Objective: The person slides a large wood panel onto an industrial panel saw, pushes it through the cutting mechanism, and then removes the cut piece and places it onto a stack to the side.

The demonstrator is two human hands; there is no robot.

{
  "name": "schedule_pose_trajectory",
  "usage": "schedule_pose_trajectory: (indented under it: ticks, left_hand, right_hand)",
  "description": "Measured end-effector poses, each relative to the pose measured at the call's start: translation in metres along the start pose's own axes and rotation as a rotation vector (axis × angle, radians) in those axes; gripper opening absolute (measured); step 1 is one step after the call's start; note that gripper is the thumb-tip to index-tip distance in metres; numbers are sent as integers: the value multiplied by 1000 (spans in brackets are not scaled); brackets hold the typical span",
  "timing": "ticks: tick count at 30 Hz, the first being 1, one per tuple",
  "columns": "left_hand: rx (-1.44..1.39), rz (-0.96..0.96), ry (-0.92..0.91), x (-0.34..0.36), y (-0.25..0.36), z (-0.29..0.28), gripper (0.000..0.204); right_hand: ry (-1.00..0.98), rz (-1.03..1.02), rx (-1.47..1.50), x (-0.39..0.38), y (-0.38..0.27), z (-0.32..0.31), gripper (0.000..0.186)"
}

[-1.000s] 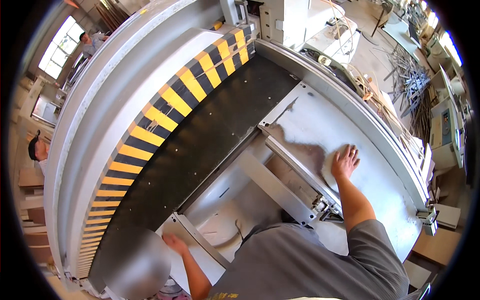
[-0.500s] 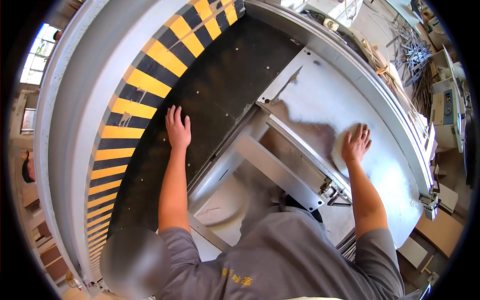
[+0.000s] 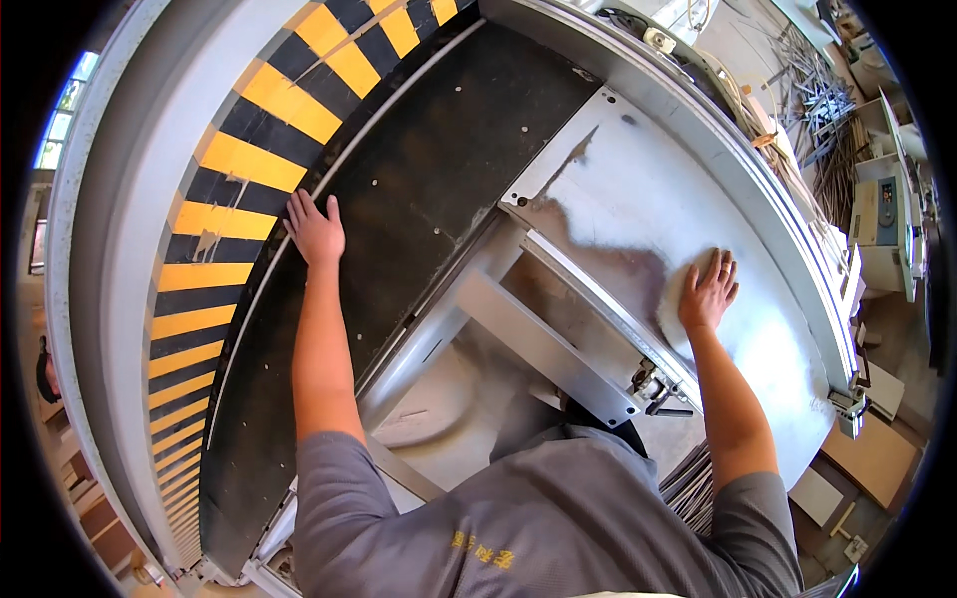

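Observation:
Fingers stretched out, my left hand point(image 3: 316, 229) lies at the left side of the black machine bed point(image 3: 419, 149), its fingertips by the edge of the yellow-and-black striped beam point(image 3: 239, 214). A thin pale line point(image 3: 261, 295) runs along the bed beside the beam. My right hand point(image 3: 708, 291) rests flat, fingers spread, on the worn silver metal table point(image 3: 763, 329). Neither hand shows anything held. Between my arms stands a grey metal bar point(image 3: 543, 349), with a sliding rail point(image 3: 608, 309) beside it.
A raised metal rail point(image 3: 698, 130) borders the silver table at the far right. Beyond it lie cables point(image 3: 768, 140), a heap of thin metal strips point(image 3: 827, 110) and a grey box with a control panel point(image 3: 882, 214). Brown boards point(image 3: 872, 458) lie at the lower right.
My left hand has moved left, from over the black bed to the striped beam's edge. The pale line beside the beam now shows. My right hand stays on the silver table.

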State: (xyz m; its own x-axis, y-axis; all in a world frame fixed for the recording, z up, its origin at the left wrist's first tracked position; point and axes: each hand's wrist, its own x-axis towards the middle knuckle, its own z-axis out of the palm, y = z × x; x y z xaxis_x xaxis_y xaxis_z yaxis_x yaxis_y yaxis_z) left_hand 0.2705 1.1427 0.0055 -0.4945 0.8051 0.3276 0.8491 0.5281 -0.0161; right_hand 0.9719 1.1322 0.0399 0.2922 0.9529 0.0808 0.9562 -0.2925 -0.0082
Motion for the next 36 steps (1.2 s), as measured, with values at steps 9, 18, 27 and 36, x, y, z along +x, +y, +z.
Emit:
schedule_pose_trajectory:
  ticks: [9,18,27,36]
  left_hand:
    - [-197,149,-168,-267,82,-136,68]
    - [-452,146,-343,-479,109,-262,37]
    - [-406,-32,-478,-539,131,-465,40]
    - [84,412,-299,-388,248,-741,54]
  right_hand:
    - [37,-32,94,5,27,5,70]
    - [96,-307,504,-16,42,-7,57]
    - [-95,-924,696,-29,95,-10,28]
    - [-907,-409,1372,-124,125,-16,61]
